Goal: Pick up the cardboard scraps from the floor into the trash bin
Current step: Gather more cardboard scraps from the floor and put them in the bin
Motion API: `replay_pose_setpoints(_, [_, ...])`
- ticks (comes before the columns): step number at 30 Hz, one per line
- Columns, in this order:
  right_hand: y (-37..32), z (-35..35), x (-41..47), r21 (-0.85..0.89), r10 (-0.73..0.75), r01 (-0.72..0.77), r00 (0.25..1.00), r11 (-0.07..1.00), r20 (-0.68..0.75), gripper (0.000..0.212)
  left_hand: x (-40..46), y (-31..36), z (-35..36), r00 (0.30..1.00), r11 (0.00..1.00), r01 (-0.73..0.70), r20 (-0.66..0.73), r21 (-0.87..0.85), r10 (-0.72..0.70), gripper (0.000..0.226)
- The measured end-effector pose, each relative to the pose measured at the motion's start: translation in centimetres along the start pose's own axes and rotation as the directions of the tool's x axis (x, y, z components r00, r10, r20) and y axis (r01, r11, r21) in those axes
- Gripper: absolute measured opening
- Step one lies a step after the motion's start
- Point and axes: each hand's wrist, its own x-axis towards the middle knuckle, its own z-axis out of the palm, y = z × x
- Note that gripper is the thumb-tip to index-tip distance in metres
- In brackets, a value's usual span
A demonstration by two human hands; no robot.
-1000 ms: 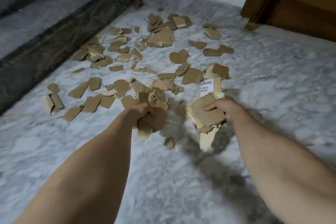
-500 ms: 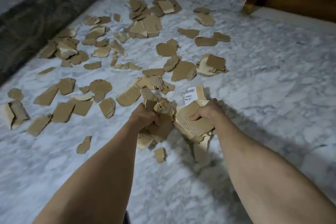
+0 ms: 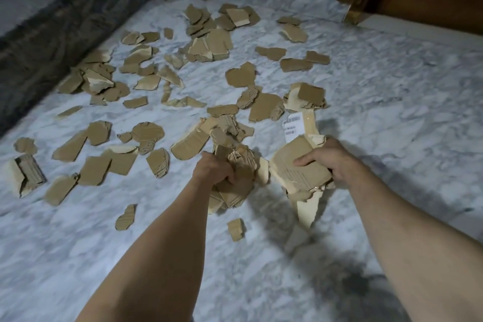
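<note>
Left hand (image 3: 214, 170) clenched round a crumpled wad of scraps (image 3: 239, 178); right hand (image 3: 329, 162) pinching a loose stack (image 3: 300, 172), most scraps (image 3: 209, 44) strewn over the floor (image 3: 392, 112). Likely to shed the dangling lower pieces. No bin in view.

I count two hands, a left hand (image 3: 214, 170) and a right hand (image 3: 329, 162), each gripping one bundle; several dozen cardboard scraps (image 3: 240, 74) litter the floor.
</note>
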Motion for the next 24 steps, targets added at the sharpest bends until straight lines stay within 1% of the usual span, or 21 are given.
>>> replay_pose_setpoints(1, [-0.8, -0.7, -0.3, 0.03, -0.017, 0.017, 1.0, 0.999, 0.009, 0.071, 0.3, -0.3, -0.1, 1.0, 0.999, 0.011, 0.02, -0.047, -0.01, 0.069])
replay_pose_setpoints(3, [-2.3, -1.3, -0.8, 0.009, -0.055, 0.055, 0.997, 0.998, 0.046, 0.066, 0.7, -0.8, -0.4, 0.998, 0.994, 0.027, 0.067, -0.109, -0.02, 0.057])
replay_pose_setpoints(6, [-4.2, 0.2, -1.4, -0.16, -0.077, 0.104, 0.983, 0.982, 0.165, 0.064, -0.1, -1.2, -1.7, 0.993, 0.986, 0.048, 0.112, -0.162, -0.029, 0.044])
replay_pose_setpoints(8, [-5.0, 2.5, -1.5, -0.298, -0.05, 0.131, 0.963, 0.946, 0.263, 0.065, 0.0, -1.4, -3.8, 0.992, 0.978, 0.058, 0.124, -0.201, -0.034, 0.038])
replay_pose_setpoints(10, [-5.2, 5.3, -1.7, -0.435, -0.02, 0.161, 0.95, 0.886, 0.312, 0.079, 0.2, -1.8, -6.6, 0.994, 0.975, 0.058, 0.106, -0.217, -0.035, 0.037])
replay_pose_setpoints(12, [-4.8, 8.2, -1.2, -0.517, -0.014, 0.205, 0.937, 0.831, 0.349, 0.108, 0.8, -2.2, -9.2, 0.998, 0.986, 0.044, 0.061, -0.158, -0.035, 0.035])
replay_pose_setpoints(13, [-4.4, 9.5, -0.9, -0.542, -0.013, 0.217, 0.935, 0.812, 0.355, 0.115, 0.9, -2.5, -10.2, 0.999, 0.991, 0.043, 0.035, -0.125, -0.039, 0.031])
replay_pose_setpoints(14, [-3.9, 10.7, -0.5, -0.57, -0.015, 0.226, 0.937, 0.79, 0.35, 0.117, 1.0, -2.7, -11.0, 0.999, 0.994, 0.044, 0.018, -0.1, -0.043, 0.028])
replay_pose_setpoints(15, [-3.6, 11.5, -0.2, -0.598, -0.008, 0.216, 0.944, 0.772, 0.33, 0.116, 1.3, -2.8, -11.4, 0.999, 0.995, 0.036, 0.01, -0.09, -0.035, 0.031])
replay_pose_setpoints(16, [-3.1, 12.0, 0.0, -0.618, -0.002, 0.201, 0.952, 0.76, 0.307, 0.113, 1.8, -3.0, -11.6, 1.0, 0.998, 0.018, 0.015, -0.065, -0.018, 0.04])
replay_pose_setpoints(18, [-2.7, 12.9, 0.3, -0.639, -0.004, 0.187, 0.961, 0.746, 0.277, 0.108, 3.0, -3.3, -11.3, 0.999, 1.0, -0.025, 0.03, -0.002, 0.025, 0.07])
replay_pose_setpoints(19, [-2.7, 13.1, 0.3, -0.665, -0.012, 0.187, 0.966, 0.723, 0.258, 0.107, 3.5, -3.4, -10.8, 0.998, 0.999, -0.042, 0.041, 0.022, 0.042, 0.074])
replay_pose_setpoints(21, [-2.6, 13.3, 0.3, -0.727, -0.017, 0.171, 0.977, 0.665, 0.213, 0.107, 3.8, -3.2, -9.7, 0.996, 0.997, -0.07, 0.054, 0.042, 0.068, 0.063])
replay_pose_setpoints(24, [-2.7, 13.2, 0.4, -0.748, 0.025, 0.135, 0.98, 0.65, 0.198, 0.11, 3.6, -3.2, -8.8, 0.999, 0.999, -0.04, 0.031, -0.03, 0.041, 0.041])
